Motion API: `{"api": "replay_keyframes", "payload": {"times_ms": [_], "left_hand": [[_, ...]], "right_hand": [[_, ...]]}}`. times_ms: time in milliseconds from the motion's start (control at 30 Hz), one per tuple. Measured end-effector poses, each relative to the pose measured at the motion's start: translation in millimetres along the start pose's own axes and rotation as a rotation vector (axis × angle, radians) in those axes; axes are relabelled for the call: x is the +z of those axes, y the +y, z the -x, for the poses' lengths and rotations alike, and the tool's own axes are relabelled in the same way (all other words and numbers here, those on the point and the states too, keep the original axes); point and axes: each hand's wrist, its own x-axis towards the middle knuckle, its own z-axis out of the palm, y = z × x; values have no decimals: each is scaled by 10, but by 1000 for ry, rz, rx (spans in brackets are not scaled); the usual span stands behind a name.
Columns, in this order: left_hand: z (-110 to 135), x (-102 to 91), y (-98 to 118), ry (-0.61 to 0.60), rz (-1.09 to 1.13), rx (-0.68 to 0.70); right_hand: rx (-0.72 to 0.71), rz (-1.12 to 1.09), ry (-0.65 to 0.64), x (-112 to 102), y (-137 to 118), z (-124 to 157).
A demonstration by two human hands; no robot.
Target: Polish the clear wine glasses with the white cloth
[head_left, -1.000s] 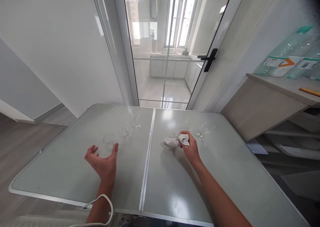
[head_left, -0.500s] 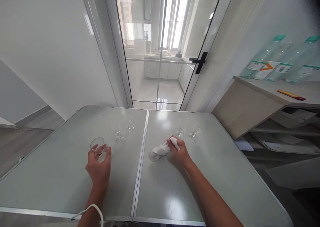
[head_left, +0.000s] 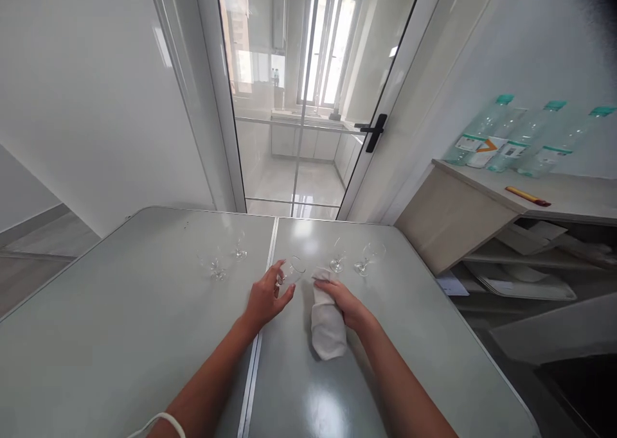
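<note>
Left hand has a clear glass, thumb and fingers curled partway in around its lower end, not a full fist. Glass is over the right panel of the table, just right of the metal seam. Its long axis slants: mouth points right and away from the person, toward the cloth side, stem end back in the fingers. Can't tell if it touches the table (foot is hidden by the hand).

Right hand is closed on a white cloth, thumb across the top near the cloth's far end. Cloth's long axis runs roughly away from the person, loose end pointing back toward them. Cloth and held glass sit side by side, near each other, small gap between.

Other glasses stand upright: two on the left panel, a nearer one and a farther one; two on the right panel beyond the right hand, one just past the cloth, another to its right.

Diff vs half a second ago: held glass was well out on the left panel, mouth leaning left in view; now it's across the seam, leaning right. Cloth was bunched and pointing left; now it's longer, turned toward the person. The four standing glasses keep their places.
</note>
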Motion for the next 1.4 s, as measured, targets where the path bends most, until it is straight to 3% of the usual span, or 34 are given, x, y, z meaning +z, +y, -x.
{"api": "replay_keyframes", "payload": {"times_ms": [100,233,400,467,533,600,667,767,933,1100,1167,1300,1400], "left_hand": [[61,-11,-44,-43,-7,33],[84,-110,-71,-177,10,87],[132,-175,-100,-163,24,36],[151,-142,-74,-201,16,62],[169,-84,-31,-250,-13,118],[183,-28,9,-271,-47,164],[186,-5,28,-256,-58,175],[172,-47,11,-234,-66,159],[161,-133,-13,-245,-127,205],[172,-117,-17,-165,-64,143],[171,-124,-45,-176,-45,148],[169,-142,-107,-252,-128,214],[181,-145,-99,-320,-202,280]], "right_hand": [[59,-171,-2,7,-11,7],[-46,-282,195,44,-24,-27],[-402,-359,581,142,-69,63],[-563,-272,743,186,-50,122],[-690,-87,780,215,-3,154],[-802,136,632,217,51,148],[-886,345,392,192,83,116],[-942,592,152,134,59,77],[-867,621,5,66,-45,93],[-988,675,18,59,-20,110],[-931,685,-30,77,-14,137],[-656,756,-128,108,-80,219],[-528,713,-252,96,-143,251]]}}
